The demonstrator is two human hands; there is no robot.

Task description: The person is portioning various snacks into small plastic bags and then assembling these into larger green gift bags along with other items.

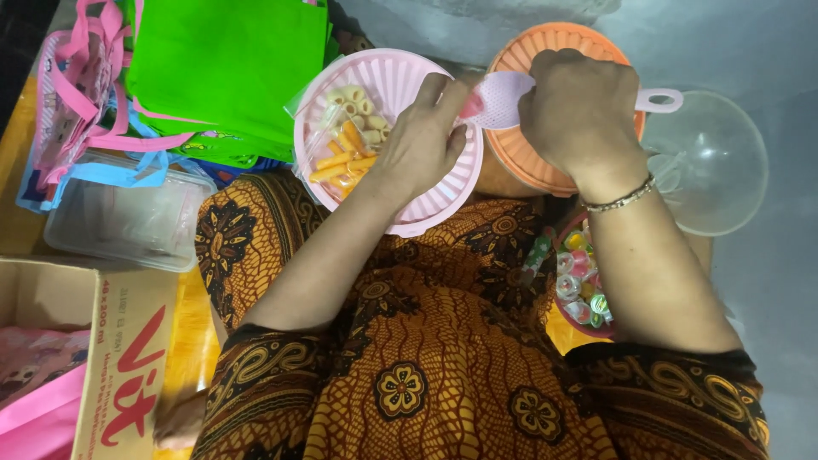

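Note:
My left hand (422, 140) rests over a pink ribbed plastic bowl (388, 81) and holds a clear plastic bag (345, 136) of orange and pale snack pieces. Its fingertips touch the head of a pale pink slotted scoop (503, 95). My right hand (584, 106) grips that scoop by its handle, whose ring end (663, 100) sticks out to the right. The scoop hovers over an orange ribbed bowl (528, 51) just right of the pink one.
A clear round lid or bowl (711, 166) lies at the right. A dish of wrapped colourful candies (584, 277) sits by my right forearm. Green fabric bags (226, 68), pink-handled bags (72, 94), a clear plastic box (128, 217) and a cardboard carton (119, 366) are at the left.

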